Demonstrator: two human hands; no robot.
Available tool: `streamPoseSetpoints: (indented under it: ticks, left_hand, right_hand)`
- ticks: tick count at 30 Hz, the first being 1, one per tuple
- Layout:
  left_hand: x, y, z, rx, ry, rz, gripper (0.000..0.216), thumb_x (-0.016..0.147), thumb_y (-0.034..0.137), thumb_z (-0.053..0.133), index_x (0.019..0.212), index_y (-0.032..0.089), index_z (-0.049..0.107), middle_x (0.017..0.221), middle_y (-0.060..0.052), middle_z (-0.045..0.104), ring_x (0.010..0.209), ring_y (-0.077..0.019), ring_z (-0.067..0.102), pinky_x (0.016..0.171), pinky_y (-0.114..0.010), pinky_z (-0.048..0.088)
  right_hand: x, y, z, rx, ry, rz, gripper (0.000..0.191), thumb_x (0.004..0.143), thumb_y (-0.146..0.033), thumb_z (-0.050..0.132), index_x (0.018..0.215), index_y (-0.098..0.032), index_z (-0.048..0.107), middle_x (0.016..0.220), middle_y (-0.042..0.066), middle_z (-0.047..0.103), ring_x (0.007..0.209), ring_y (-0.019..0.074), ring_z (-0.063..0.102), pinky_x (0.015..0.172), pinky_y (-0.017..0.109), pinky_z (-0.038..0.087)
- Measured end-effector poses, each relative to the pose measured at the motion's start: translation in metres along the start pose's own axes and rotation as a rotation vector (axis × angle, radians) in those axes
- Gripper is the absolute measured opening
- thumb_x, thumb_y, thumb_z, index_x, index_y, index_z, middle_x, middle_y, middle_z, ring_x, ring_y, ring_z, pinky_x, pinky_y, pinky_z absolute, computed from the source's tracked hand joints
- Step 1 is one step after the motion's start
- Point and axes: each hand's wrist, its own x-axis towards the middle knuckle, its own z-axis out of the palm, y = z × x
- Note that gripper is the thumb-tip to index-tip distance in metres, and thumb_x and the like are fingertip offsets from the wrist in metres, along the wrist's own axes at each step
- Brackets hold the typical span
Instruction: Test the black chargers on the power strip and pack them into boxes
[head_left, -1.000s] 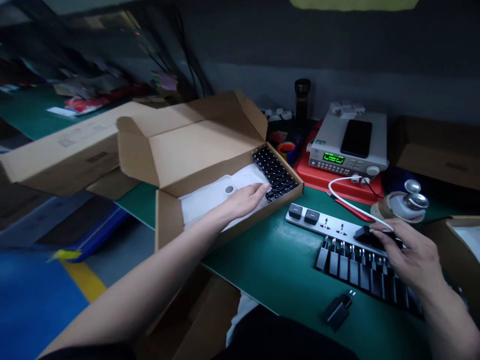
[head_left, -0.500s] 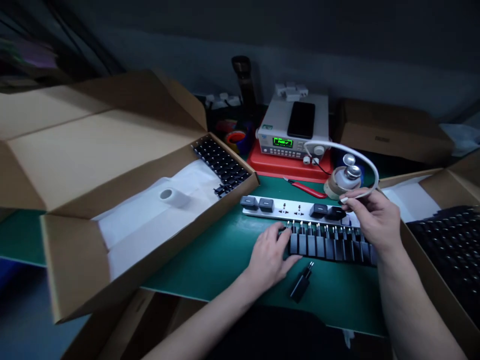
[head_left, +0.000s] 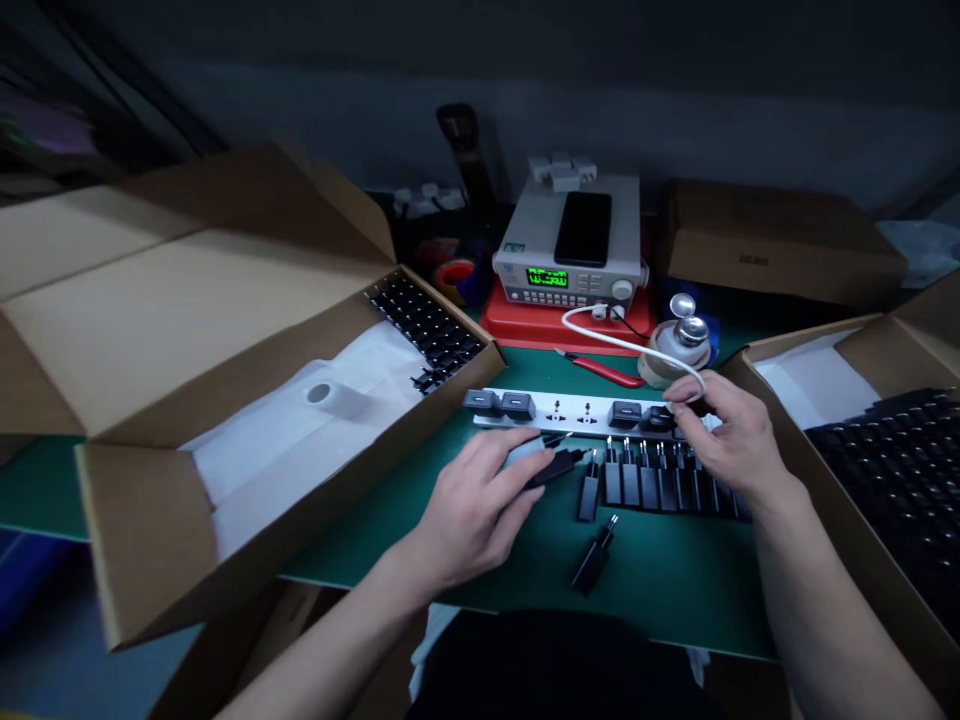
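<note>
My left hand (head_left: 480, 500) is closed on a pair of black chargers (head_left: 556, 468), their pins pointing right. A little to its right, a single charger (head_left: 589, 492) stands apart from a row of chargers (head_left: 649, 478) with pins toward the back. Another charger (head_left: 595, 556) lies at an angle nearer me. Between thumb and fingers, my right hand (head_left: 731, 430) pinches the end of a white cable (head_left: 637, 348). That end is at a black charger in the silver power strip (head_left: 571, 412); whether it is inserted I cannot tell. Several chargers sit in the strip.
At the left, an open carton (head_left: 262, 520) holds white sheeting and rows of chargers. Another carton (head_left: 840, 470) at the right is packed with chargers. Behind the strip are a lit test meter (head_left: 562, 275) on a red tray, red-handled pliers (head_left: 600, 370) and a pump bottle (head_left: 686, 345).
My left hand has moved left, carrying two chargers away from the row's left end. The cable end in my right hand has lowered to the power strip. The meter's display reads differently.
</note>
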Motion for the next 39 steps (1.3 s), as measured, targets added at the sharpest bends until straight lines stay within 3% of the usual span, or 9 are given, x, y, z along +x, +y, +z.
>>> streamPoseSetpoints:
  ticks: [5,8,11,17,22,27,31,34,39]
  left_hand:
    - [0.072,-0.005,-0.013,0.274,-0.315,0.128,0.036,0.09,0.011,0.055,0.125,0.015,0.063,0.121,-0.017,0.061,0.106,-0.0314,0.057,0.086,-0.048,0.055]
    - [0.109,-0.001,-0.009,0.301,-0.538,0.16,0.035,0.083,0.008,0.059,0.116,0.014,0.068,0.111,-0.016,0.061,0.103,-0.0316,0.055,0.08,-0.044,0.055]
    - [0.131,0.004,-0.002,0.295,-0.637,0.152,0.031,0.078,0.006,0.061,0.106,0.013,0.071,0.105,-0.015,0.061,0.102,-0.0315,0.055,0.08,-0.041,0.054]
    - [0.125,-0.016,0.0,0.234,-0.529,0.092,0.03,0.081,0.005,0.057,0.107,0.011,0.071,0.105,-0.014,0.066,0.102,-0.0299,0.059,0.09,-0.044,0.052]
    - [0.104,-0.032,-0.006,0.246,-0.522,0.094,0.042,0.078,0.002,0.052,0.116,0.011,0.067,0.095,-0.011,0.07,0.091,-0.0271,0.065,0.082,-0.041,0.054]
    - [0.095,-0.035,0.009,0.256,-0.531,0.064,0.061,0.078,0.002,0.052,0.139,0.006,0.05,0.101,-0.012,0.073,0.092,-0.0266,0.069,0.08,-0.04,0.053]
    - [0.096,-0.023,0.021,0.234,-0.452,0.038,0.058,0.09,0.012,0.055,0.146,0.005,0.042,0.113,-0.016,0.073,0.102,-0.0282,0.069,0.088,-0.044,0.052]
    - [0.104,-0.003,0.033,0.184,-0.387,0.036,0.057,0.092,0.026,0.065,0.144,0.009,0.046,0.126,-0.018,0.068,0.114,-0.0316,0.064,0.093,-0.046,0.049]
    - [0.117,0.012,0.051,0.121,-0.344,-0.003,0.022,0.09,0.018,0.063,0.111,0.014,0.065,0.104,-0.011,0.07,0.102,-0.0286,0.064,0.088,-0.044,0.048]
  right_hand:
    - [-0.001,-0.006,-0.002,-0.082,-0.04,0.012,0.004,0.096,-0.019,0.062,0.096,-0.022,0.065,0.094,0.002,0.07,0.086,0.0172,0.067,0.077,0.03,0.053]
    - [-0.001,-0.007,-0.002,-0.227,-0.05,-0.034,0.009,0.097,-0.026,0.064,0.09,-0.02,0.062,0.086,0.002,0.068,0.077,0.0163,0.065,0.067,0.029,0.05]
    - [-0.001,-0.005,0.004,-0.344,-0.065,-0.069,0.019,0.098,-0.032,0.062,0.084,-0.02,0.056,0.08,0.002,0.064,0.07,0.0164,0.061,0.059,0.031,0.044]
    - [-0.002,-0.002,0.017,-0.304,-0.048,-0.072,0.02,0.1,-0.03,0.057,0.082,-0.022,0.053,0.08,0.003,0.06,0.07,0.0158,0.057,0.059,0.031,0.042]
    - [-0.002,0.003,0.019,-0.208,-0.018,-0.087,0.018,0.099,-0.028,0.059,0.083,-0.022,0.054,0.08,0.002,0.061,0.07,0.015,0.056,0.061,0.03,0.044]
    - [0.0,0.005,0.02,-0.187,0.012,-0.108,0.018,0.097,-0.026,0.062,0.082,-0.022,0.054,0.078,0.001,0.061,0.068,0.0148,0.057,0.06,0.03,0.043]
    - [-0.002,0.005,0.021,-0.186,0.015,-0.112,0.017,0.097,-0.026,0.062,0.082,-0.022,0.055,0.079,0.002,0.061,0.068,0.0144,0.057,0.059,0.029,0.043]
    - [-0.003,0.005,0.021,-0.182,0.019,-0.104,0.016,0.097,-0.026,0.063,0.083,-0.022,0.056,0.079,0.002,0.062,0.067,0.0148,0.057,0.058,0.03,0.044]
    - [-0.003,0.002,0.014,-0.162,-0.013,-0.102,0.01,0.095,-0.024,0.064,0.087,-0.023,0.059,0.083,0.003,0.065,0.075,0.0176,0.064,0.067,0.032,0.05]
